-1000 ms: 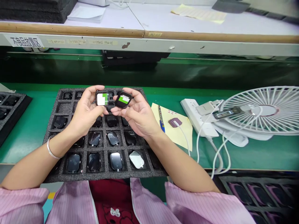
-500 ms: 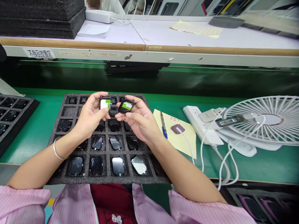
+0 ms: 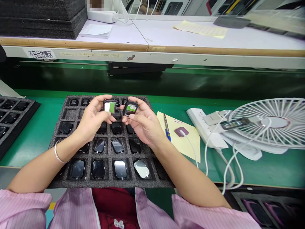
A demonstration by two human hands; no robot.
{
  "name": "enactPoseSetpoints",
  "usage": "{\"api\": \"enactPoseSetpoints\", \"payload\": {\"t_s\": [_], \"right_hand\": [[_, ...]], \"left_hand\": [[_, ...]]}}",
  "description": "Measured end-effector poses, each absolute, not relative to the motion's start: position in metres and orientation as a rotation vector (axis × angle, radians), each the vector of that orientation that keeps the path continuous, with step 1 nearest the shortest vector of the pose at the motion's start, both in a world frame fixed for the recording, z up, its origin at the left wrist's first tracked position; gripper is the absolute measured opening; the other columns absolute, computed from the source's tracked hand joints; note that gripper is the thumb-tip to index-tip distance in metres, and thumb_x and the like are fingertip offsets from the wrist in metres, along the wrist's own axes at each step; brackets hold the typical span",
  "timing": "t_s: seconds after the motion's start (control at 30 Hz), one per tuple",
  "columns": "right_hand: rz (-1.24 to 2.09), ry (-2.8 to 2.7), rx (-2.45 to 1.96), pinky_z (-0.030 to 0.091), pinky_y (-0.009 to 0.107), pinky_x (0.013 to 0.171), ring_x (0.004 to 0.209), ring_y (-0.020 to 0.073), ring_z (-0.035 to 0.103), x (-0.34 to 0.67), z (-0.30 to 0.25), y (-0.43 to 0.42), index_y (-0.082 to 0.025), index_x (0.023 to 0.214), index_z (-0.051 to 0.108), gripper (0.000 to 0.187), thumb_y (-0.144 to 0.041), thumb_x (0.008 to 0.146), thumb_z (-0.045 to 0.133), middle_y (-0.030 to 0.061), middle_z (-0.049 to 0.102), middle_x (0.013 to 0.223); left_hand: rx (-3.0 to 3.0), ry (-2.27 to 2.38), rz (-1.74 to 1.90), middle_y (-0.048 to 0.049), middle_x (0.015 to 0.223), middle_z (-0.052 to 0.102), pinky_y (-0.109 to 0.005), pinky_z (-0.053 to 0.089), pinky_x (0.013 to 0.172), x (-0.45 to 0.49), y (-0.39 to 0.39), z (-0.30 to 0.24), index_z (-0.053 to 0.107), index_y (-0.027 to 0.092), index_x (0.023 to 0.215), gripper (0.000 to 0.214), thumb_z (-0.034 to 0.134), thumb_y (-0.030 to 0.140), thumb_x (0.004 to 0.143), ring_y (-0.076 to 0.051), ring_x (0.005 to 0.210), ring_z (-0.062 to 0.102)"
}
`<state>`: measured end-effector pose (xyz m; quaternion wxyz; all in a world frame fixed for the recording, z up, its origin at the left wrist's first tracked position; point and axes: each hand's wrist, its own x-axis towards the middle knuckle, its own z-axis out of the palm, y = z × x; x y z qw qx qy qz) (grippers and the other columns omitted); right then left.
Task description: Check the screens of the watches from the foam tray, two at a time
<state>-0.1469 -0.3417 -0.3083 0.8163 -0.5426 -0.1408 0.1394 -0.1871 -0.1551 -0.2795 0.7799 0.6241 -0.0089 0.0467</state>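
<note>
My left hand (image 3: 94, 117) pinches a small black smartwatch body (image 3: 110, 107) whose face shows white and green. Between the thumb and fingers of my right hand (image 3: 145, 122) is another smartwatch body (image 3: 130, 108), dark with a green and white patch. The two are side by side and apart, tilted toward me. Beneath both hands lies a grey foam tray (image 3: 87, 159) with square pockets. Several strapless watch bodies sit in it, among them one with a bright reflecting screen (image 3: 120, 169). My forearms and hands hide some of the pockets.
Right of the tray, yellow paper (image 3: 190, 148) carries a pen (image 3: 167, 127) and a purple charging piece (image 3: 181, 131). Farther right are a white power strip (image 3: 202, 127), loose cables and a white fan (image 3: 269, 124). Another foam tray (image 3: 17, 122) is at left; a shelf edge (image 3: 166, 58) crosses behind.
Both watch bodies have shifted slightly to the right. The right-hand one has turned more upright, and the patterns on both faces look different. My grips stay the same.
</note>
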Motion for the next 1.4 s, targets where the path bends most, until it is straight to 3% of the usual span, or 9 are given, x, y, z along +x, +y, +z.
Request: {"api": "enactPoseSetpoints", "payload": {"t_s": [0.13,0.3,0.53,0.93,1.23,1.4], "right_hand": [[0.313,-0.302,-1.197,0.055,0.032,0.067,0.07,0.0135,0.065,-0.1477,-0.3072,-0.3423,-0.028,0.128,0.056,0.057,-0.025,0.075,0.078,0.0011,0.077,0.11],[0.311,-0.304,-1.192,0.055,0.031,0.065,0.069,0.0131,0.065,-0.1476,-0.3085,-0.3428,-0.028,0.127,0.057,0.056,-0.026,0.075,0.078,0.0005,0.078,0.108],[0.304,-0.305,-1.211,0.056,0.032,0.066,0.069,0.0136,0.065,-0.1467,-0.308,-0.3438,-0.029,0.128,0.058,0.056,-0.026,0.076,0.078,0.0013,0.078,0.111],[0.292,-0.317,-1.219,0.055,0.033,0.066,0.071,0.0143,0.065,-0.1449,-0.3079,-0.3458,-0.03,0.127,0.057,0.055,-0.028,0.076,0.078,0.0006,0.076,0.11],[0.294,-0.314,-1.207,0.055,0.032,0.065,0.07,0.0138,0.065,-0.1455,-0.3068,-0.3457,-0.03,0.126,0.058,0.054,-0.026,0.076,0.078,-0.0002,0.076,0.107],[0.293,-0.3,-1.19,0.054,0.032,0.065,0.069,0.0138,0.064,-0.1459,-0.3063,-0.3448,-0.029,0.124,0.058,0.054,-0.027,0.075,0.08,-0.0008,0.075,0.103]], "left_hand": [[1.345,0.001,0.101,0.0053,0.076,0.065,-0.019,0.053,0.05,-0.1882,-0.1549,-0.2765,0.064,0.02,0.108,0.027,0.078,0.029,0.085,-0.01,0.054,0.069],[1.332,-0.007,0.106,0.0054,0.077,0.066,-0.019,0.055,0.051,-0.1878,-0.1547,-0.2779,0.064,0.02,0.112,0.028,0.076,0.025,0.087,-0.01,0.055,0.07],[1.335,-0.018,0.091,0.0018,0.091,0.072,-0.021,0.059,0.059,-0.1884,-0.1556,-0.278,0.062,0.02,0.124,0.049,0.071,0.01,0.077,-0.01,0.063,0.072],[1.321,-0.03,0.078,-0.0006,0.105,0.073,-0.024,0.067,0.075,-0.1878,-0.1556,-0.2804,0.062,0.023,0.132,0.064,0.072,0.007,0.07,-0.012,0.073,0.077],[1.297,-0.002,0.067,0.0014,0.098,0.073,-0.027,0.069,0.076,-0.1875,-0.1575,-0.2801,0.059,0.02,0.133,0.055,0.066,0.008,0.08,-0.013,0.073,0.079],[1.307,-0.016,0.062,0.0023,0.093,0.072,-0.026,0.069,0.069,-0.1871,-0.1582,-0.2795,0.06,0.019,0.123,0.037,0.067,0.015,0.087,-0.013,0.066,0.079]]}}
